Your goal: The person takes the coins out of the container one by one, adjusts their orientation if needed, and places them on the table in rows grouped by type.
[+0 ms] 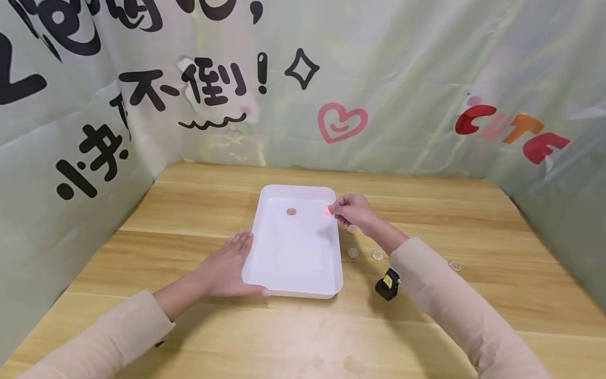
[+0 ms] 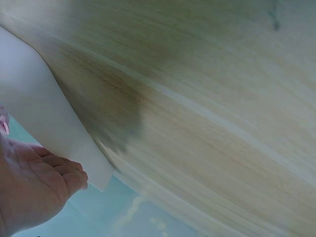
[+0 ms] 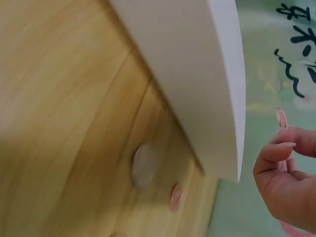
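Observation:
A white rectangular tray [image 1: 295, 263] stands on the wooden table. Inside it, towards the back, lies a copper-coloured coin [image 1: 291, 211]. My left hand [image 1: 228, 267] rests against the tray's left side with its fingers straight and the thumb at the near corner; the left wrist view shows that hand [image 2: 42, 182] beside the white wall. Over the right rim, my right hand [image 1: 352, 211] pinches a copper-coloured coin [image 3: 282, 117] between thumb and fingertips. Just right of the tray lie a silver coin [image 3: 143, 165] and another copper-coloured coin [image 3: 176, 197].
Further right on the table [image 1: 189, 210] lie a round coin [image 1: 377, 255] and another coin [image 1: 455, 266]. A small black device with a yellow label [image 1: 388, 284] is at the right wrist. A printed cloth [image 1: 402, 79] with lettering walls the table's back and sides.

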### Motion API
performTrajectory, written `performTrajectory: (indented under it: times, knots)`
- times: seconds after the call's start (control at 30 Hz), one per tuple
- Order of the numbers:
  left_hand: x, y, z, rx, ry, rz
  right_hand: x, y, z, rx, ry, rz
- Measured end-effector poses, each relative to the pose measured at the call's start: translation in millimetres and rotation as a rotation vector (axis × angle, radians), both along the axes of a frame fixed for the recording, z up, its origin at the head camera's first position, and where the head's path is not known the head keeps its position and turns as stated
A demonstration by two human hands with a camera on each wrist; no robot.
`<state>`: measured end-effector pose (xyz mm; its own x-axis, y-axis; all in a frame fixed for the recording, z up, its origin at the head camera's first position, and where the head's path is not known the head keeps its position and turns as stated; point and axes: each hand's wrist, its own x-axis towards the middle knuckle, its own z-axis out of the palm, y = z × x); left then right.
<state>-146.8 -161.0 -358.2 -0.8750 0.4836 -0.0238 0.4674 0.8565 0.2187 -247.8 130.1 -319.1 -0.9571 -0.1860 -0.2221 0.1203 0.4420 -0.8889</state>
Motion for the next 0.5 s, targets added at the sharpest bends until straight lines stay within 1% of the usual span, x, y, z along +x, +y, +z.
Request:
performTrajectory:
  times: [0.13,0.27,0.5]
  knots:
    - [0.3,0,-0.4,-0.008,0.002,0.003,1.4,15,-4.0,-0.013,-0.004,-0.008]
    - [0.3,0,-0.5,-0.013,-0.001,0.007,3.4,30,-7.0,0.003,0.011,0.003]
    - [0.8,1,0.5,-0.014,0.004,0.009,9.6,55,-5.3,0.025,0.007,0.004]
